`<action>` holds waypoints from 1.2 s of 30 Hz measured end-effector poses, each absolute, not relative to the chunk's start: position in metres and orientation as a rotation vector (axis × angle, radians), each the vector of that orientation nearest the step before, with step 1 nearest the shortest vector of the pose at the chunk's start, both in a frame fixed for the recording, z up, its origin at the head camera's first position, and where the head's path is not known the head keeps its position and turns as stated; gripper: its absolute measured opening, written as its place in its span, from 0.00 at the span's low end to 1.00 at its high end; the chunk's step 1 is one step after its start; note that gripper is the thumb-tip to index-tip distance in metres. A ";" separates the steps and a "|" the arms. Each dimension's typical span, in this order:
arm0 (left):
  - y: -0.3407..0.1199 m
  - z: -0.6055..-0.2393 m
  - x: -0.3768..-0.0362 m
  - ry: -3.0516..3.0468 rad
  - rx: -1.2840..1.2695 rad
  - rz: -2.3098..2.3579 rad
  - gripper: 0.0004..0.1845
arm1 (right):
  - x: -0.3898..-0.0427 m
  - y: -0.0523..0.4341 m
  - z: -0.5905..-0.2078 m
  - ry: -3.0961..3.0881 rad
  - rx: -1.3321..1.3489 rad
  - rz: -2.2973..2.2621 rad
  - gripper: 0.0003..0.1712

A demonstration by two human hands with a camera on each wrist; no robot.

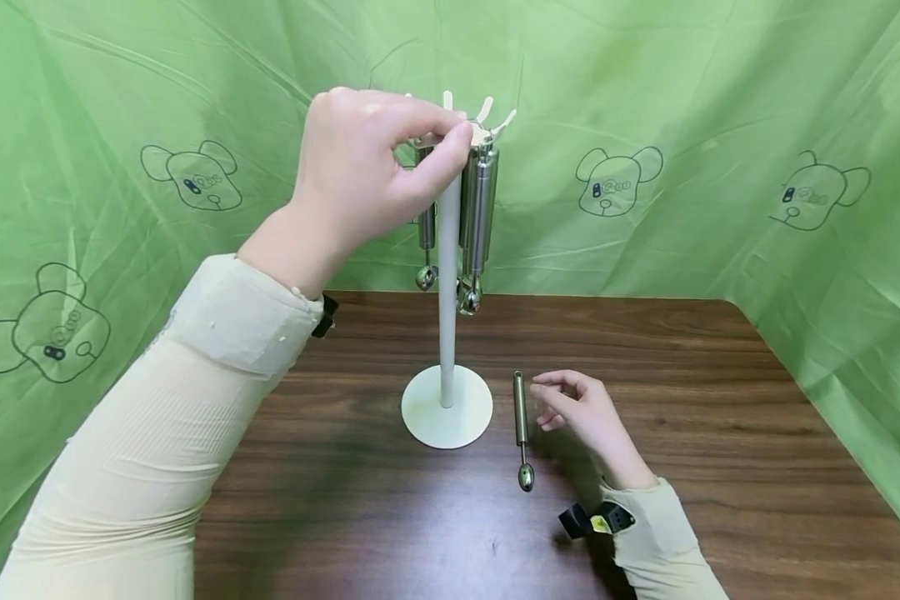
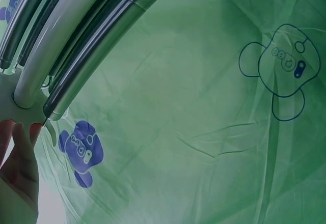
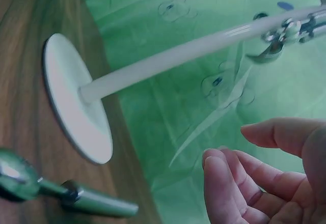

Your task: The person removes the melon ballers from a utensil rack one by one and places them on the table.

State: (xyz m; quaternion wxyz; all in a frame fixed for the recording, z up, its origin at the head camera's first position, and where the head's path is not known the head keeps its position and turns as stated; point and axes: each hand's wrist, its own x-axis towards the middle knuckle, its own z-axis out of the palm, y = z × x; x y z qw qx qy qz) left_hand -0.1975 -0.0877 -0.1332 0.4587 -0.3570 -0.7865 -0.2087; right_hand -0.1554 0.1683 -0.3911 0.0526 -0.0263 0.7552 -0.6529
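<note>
A white utensil rack (image 1: 447, 317) stands upright on a round base, with several steel-handled utensils (image 1: 480, 200) hanging from its top hooks. At the top of the rack my left hand (image 1: 378, 162) pinches with thumb and forefinger; the exact part between the fingertips is hidden. The left wrist view shows its fingers (image 2: 23, 147) by the rack's top, close to a hanging handle (image 2: 97, 51). A steel melon baller (image 1: 521, 425) lies on the table right of the base. Beside its handle is my right hand (image 1: 581, 412), thumb and fingers apart, holding nothing.
The dark wood table (image 1: 645, 358) has a back edge against a green cloth backdrop (image 1: 690, 83) printed with cartoon bear heads. Green cloth also hangs at both sides. The rack's base (image 1: 446, 429) sits near the table's middle.
</note>
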 end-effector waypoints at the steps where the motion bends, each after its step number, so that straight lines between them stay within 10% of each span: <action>1: -0.088 -0.133 -0.198 -1.937 -0.884 -0.516 0.15 | -0.154 0.168 -0.388 2.299 -0.093 -1.986 0.20; 36: -0.092 -0.137 -0.201 -1.897 -0.945 -0.459 0.19 | -0.151 0.140 -0.281 2.382 -0.526 -1.977 0.14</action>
